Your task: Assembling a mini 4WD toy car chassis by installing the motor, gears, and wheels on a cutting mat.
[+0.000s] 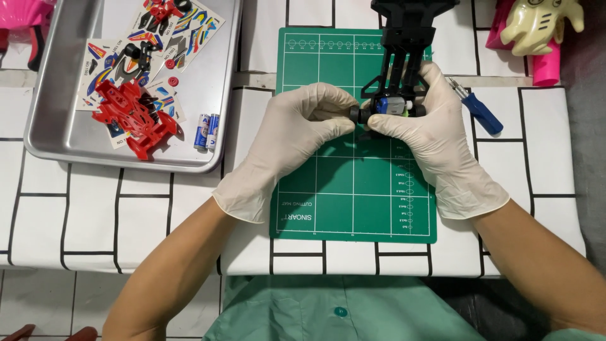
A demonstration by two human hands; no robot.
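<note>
Head view: at the upper left of the frame a metal tray (208, 161) sits on the desk (95, 202), its raised rim keeping loose parts together: sticker sheets (183, 31), a red toy car body (136, 117) lying across them, and two small batteries (206, 131) near the tray's lower right edge. A pink plastic thing is cut off by the upper left corner.

Right of the tray, a green cutting mat (353, 189) lies in the middle of the frame, and both gloved hands meet over its upper half. The left hand (297, 136) is curled, its fingertips pinching a small black wheel at the left end of the black toy car chassis (401, 69). The right hand (429, 139) is clasped around the chassis's near end, where a small blue and silver motor shows, probably steadying it while the left hand works at the wheel. The chassis stretches away toward the top edge of the frame, past the mat.

The lower half of the mat lies bare below the hands. At the right, just beside the right hand, a blue-handled screwdriver (481, 112) lies within easy reach; a cream toy figure (536, 25) stands in the upper right corner.
</note>
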